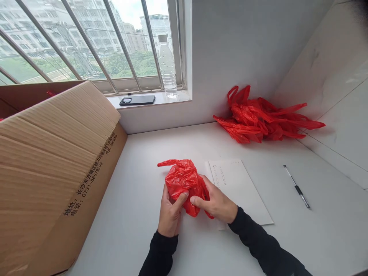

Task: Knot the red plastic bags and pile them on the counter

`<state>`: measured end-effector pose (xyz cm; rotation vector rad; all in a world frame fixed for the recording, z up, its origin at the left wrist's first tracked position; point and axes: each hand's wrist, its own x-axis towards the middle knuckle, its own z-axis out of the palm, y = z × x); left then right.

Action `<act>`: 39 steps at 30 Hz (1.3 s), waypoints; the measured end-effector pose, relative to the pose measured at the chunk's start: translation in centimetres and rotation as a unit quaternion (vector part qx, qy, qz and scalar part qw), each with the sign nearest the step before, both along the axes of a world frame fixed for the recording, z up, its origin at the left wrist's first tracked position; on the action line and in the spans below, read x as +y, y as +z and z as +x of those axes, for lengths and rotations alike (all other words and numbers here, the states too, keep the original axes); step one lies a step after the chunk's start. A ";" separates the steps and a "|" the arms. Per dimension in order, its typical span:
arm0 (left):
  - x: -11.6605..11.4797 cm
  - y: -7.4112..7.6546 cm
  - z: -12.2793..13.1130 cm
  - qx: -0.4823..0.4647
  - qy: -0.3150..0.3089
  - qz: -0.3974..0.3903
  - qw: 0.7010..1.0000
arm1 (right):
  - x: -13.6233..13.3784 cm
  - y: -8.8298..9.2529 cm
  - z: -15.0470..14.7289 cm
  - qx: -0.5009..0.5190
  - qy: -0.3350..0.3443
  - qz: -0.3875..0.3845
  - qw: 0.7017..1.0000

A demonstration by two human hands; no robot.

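Observation:
A crumpled red plastic bag is held between both hands above the white table, bunched up, with one handle sticking out to the left. My left hand grips its lower left side, thumb on top. On its right side my right hand pinches the bag, the thumb pointing left towards the other thumb. Most fingers are hidden beneath or behind the plastic. Whatever the bag contains, if anything, cannot be seen. Partly behind the right hand lies a white paper pad with small printed or written marks.
A large cardboard box with open flap fills the left side. More red bags lie piled at the back right. A pen rests right of the pad. On the windowsill are a phone and a clear bottle.

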<state>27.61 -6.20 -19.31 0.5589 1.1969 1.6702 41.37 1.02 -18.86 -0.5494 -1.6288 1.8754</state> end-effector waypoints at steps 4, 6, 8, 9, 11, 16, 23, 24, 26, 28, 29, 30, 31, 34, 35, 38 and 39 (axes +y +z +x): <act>0.1 -0.2 0.0 -0.007 0.002 0.002 1.000 | 0.2 -0.4 0.1 -0.012 -0.038 0.009 0.999; 0.0 -0.3 0.0 0.004 0.011 0.008 1.000 | 0.3 -0.5 0.1 -0.004 -0.039 -0.001 0.999; -0.3 -0.2 -0.1 0.037 0.021 0.012 0.999 | 0.2 -0.5 0.1 0.004 -0.025 -0.020 0.999; -0.4 -0.2 -0.1 0.056 0.025 0.013 0.998 | 0.2 -0.4 0.0 0.007 -0.016 -0.028 0.999; -0.7 -0.1 -0.3 0.082 0.030 0.013 0.996 | 0.0 -0.4 -0.1 0.014 -0.003 -0.035 0.999; -0.7 -0.4 -0.7 0.064 0.025 0.035 0.997 | 0.0 -0.3 -0.3 0.002 -0.053 0.018 0.998; -1.3 -0.2 -1.8 0.262 0.170 -0.005 0.950 | -0.5 -1.2 -0.2 -0.134 -0.118 0.131 0.975; -1.2 0.1 -1.9 0.263 0.145 -0.033 0.953 | -0.7 -1.2 -0.3 -0.137 -0.104 0.147 0.974; -0.8 0.8 -1.8 0.266 0.095 -0.085 0.955 | -1.2 -1.0 -0.4 -0.140 -0.069 0.172 0.973; -0.1 1.1 -1.6 0.307 0.060 -0.111 0.943 | -1.7 -0.8 -0.5 -0.146 -0.039 0.191 0.970; 0.3 1.0 -1.5 0.333 0.045 -0.115 0.935 | -1.8 -0.7 -0.5 -0.149 -0.029 0.199 0.968; 0.6 0.9 -1.5 0.356 0.033 -0.117 0.927 | -2.0 -0.7 -0.5 -0.152 -0.024 0.205 0.967; 1.0 0.8 -1.6 0.372 0.025 -0.118 0.920 | -2.0 -0.7 -0.5 -0.153 -0.024 0.206 0.966; 2.1 1.1 -3.5 0.398 0.040 -0.118 0.909 | -1.9 -1.0 -0.5 -0.143 -0.055 0.193 0.969; 2.7 1.6 -4.7 0.412 0.053 -0.119 0.902 | -1.7 -1.2 -0.5 -0.139 -0.073 0.185 0.970; 5.2 4.1 -9.8 0.475 0.100 -0.130 0.865 | -1.3 -1.4 -0.6 -0.140 -0.124 0.153 0.970; 6.3 5.2 -11.8 0.499 0.115 -0.137 0.848 | -1.2 -1.4 -0.6 -0.144 -0.136 0.144 0.970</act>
